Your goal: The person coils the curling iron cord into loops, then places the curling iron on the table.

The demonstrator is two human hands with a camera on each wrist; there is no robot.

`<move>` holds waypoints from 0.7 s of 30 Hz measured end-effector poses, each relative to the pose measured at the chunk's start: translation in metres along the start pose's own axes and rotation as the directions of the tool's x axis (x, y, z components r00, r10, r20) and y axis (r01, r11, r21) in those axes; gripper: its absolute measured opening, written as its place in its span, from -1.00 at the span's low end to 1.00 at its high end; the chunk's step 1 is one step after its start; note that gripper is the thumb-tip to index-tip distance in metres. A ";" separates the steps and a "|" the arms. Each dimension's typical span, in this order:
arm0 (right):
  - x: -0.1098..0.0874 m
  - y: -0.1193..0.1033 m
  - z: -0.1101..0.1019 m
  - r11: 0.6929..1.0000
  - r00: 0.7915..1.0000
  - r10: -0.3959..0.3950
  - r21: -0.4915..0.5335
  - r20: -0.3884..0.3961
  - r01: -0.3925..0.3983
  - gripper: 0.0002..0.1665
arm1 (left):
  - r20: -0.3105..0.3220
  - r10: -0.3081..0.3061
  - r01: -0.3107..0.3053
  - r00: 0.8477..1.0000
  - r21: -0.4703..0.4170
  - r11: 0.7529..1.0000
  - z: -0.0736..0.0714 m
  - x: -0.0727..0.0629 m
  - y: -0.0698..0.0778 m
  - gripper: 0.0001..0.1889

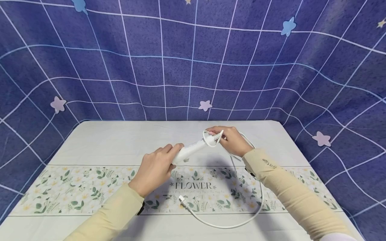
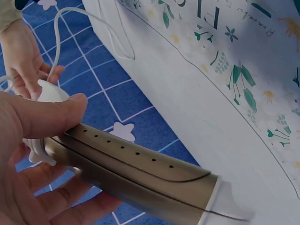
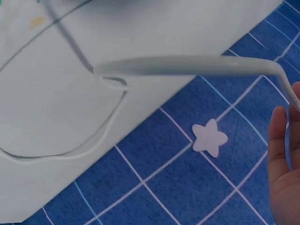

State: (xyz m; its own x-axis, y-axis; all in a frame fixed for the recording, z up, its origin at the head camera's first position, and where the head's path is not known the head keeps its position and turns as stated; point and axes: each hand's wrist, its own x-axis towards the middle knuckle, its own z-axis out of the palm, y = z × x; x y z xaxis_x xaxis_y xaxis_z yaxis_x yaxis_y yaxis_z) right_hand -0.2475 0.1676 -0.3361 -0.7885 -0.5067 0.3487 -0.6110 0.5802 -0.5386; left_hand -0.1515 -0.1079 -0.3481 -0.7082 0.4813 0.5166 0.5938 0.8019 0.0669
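A white hair straightener (image 1: 193, 149) is held in the air above the table, tilted up to the right. My left hand (image 1: 156, 167) grips its lower left part. In the left wrist view, its bronze-coloured body (image 2: 136, 164) shows a row of small dark holes, with the thumb laid over the white part. At the upper end, my right hand (image 1: 233, 140) pinches the white power cord (image 1: 224, 228) beside the ribbed cord sleeve (image 1: 218, 136). A loop of cord circles that end. The plug (image 1: 181, 199) hangs or lies over the table's printed band; I cannot tell which.
The white table cover (image 1: 135, 137) carries a floral band with the word FLOWER (image 1: 193, 185). Behind and at both sides hangs a blue gridded curtain (image 1: 178, 73) with star shapes (image 1: 205, 105). The cord curves out under the right forearm.
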 end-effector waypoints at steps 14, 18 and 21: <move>-0.022 0.005 0.019 0.992 0.990 0.114 0.037 0.089 -0.117 -0.86 | 0.057 -0.052 0.053 0.997 -0.018 0.998 0.002 0.004 0.000 -0.32; -0.027 0.003 0.022 0.991 0.989 0.115 0.052 0.095 -0.120 -0.80 | 0.073 -0.074 0.076 0.995 -0.022 0.997 0.002 0.004 0.000 -0.33; -0.030 0.002 0.024 0.991 0.989 0.116 0.050 0.095 -0.121 -0.80 | 0.079 -0.082 0.084 0.993 -0.028 0.996 0.002 0.005 0.000 -0.33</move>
State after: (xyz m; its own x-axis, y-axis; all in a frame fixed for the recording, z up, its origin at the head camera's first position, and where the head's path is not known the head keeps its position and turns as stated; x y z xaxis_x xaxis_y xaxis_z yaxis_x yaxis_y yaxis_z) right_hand -0.2235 0.1692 -0.3660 -0.8436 -0.4945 0.2095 -0.5070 0.6046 -0.6144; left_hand -0.1558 -0.1052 -0.3475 -0.7825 0.4404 0.4403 0.5422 0.8295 0.1340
